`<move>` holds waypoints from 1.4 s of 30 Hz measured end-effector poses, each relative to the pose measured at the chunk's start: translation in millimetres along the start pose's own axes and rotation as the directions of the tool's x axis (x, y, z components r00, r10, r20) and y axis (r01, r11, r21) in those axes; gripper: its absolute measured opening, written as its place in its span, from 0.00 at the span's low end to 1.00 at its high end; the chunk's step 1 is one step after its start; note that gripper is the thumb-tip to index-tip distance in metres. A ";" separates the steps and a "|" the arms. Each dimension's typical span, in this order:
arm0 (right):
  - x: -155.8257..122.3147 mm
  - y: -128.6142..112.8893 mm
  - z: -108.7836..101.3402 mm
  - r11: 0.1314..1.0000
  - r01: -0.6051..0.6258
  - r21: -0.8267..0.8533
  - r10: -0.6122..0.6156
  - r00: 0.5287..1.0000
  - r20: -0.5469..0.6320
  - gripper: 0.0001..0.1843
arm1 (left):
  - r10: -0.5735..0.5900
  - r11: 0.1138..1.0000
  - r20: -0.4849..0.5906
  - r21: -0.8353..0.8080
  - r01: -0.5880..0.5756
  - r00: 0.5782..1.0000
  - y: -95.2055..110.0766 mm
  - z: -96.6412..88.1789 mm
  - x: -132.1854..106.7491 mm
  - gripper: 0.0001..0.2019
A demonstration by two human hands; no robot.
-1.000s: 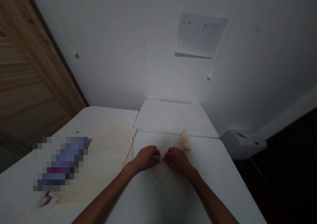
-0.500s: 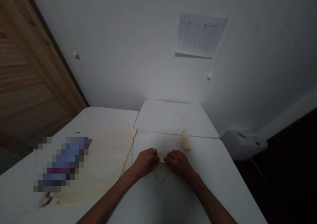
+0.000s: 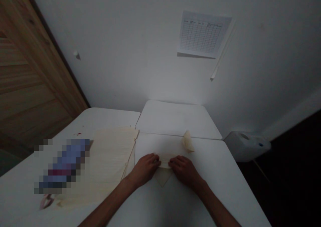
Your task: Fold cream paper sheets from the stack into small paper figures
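Note:
A thin cream-coloured sheet (image 3: 164, 173) lies on the white table in front of me, folded across, with one corner pointing toward me. Its material is unclear. At the left end of the fold, my left hand (image 3: 148, 165) is closed with fingers and thumb on the sheet. My right hand (image 3: 184, 168) grips the right end in the same way, and the folded band shows between them. Just beyond my right hand stands a small folded cream piece (image 3: 187, 142). To the left is a large flat layer of cream sheets (image 3: 110, 160) with uneven edges.
A pixelated blue area (image 3: 67, 163) covers something at the left, with a pinkish loop (image 3: 46, 201) beside it. Joined white tabletops (image 3: 175, 118) meet the wall, where a printed chart (image 3: 203, 34) hangs. A white plastic container (image 3: 247, 146) stands beyond the right edge.
Both hands have shifted slightly toward me and a little farther apart. More of the folded band now shows between them, and the near flap looks shorter.

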State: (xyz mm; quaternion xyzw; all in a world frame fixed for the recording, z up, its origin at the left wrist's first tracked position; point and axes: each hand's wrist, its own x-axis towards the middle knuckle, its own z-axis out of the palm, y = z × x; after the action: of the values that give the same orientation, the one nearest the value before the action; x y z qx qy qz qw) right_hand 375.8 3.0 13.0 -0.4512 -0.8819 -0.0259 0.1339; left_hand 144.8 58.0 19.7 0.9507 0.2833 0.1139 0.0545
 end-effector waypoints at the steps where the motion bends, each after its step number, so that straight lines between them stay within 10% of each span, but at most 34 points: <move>1: -0.7 -0.2 0.3 1.000 0.003 0.000 -0.003 1.000 -0.005 0.08 | -0.004 1.000 0.002 0.009 0.004 1.000 1.3 0.3 -0.4 0.10; 13: -2.7 -3.3 6.3 0.999 -0.029 -0.037 0.029 1.000 -0.009 0.08 | 0.080 0.997 0.015 -0.011 -0.080 0.997 15.9 23.0 -3.6 0.26; 42: -4.3 -15.2 -1.0 0.999 -0.035 -0.033 0.037 0.997 0.069 0.15 | 0.070 0.997 0.062 0.026 -0.072 0.996 17.4 14.8 -6.8 0.18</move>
State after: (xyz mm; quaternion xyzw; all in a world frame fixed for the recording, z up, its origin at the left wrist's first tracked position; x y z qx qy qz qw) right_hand 366.1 -9.5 14.0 -0.4697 -0.8772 -0.0219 0.0964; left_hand 152.1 39.2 7.0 0.9639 0.2490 0.0828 0.0456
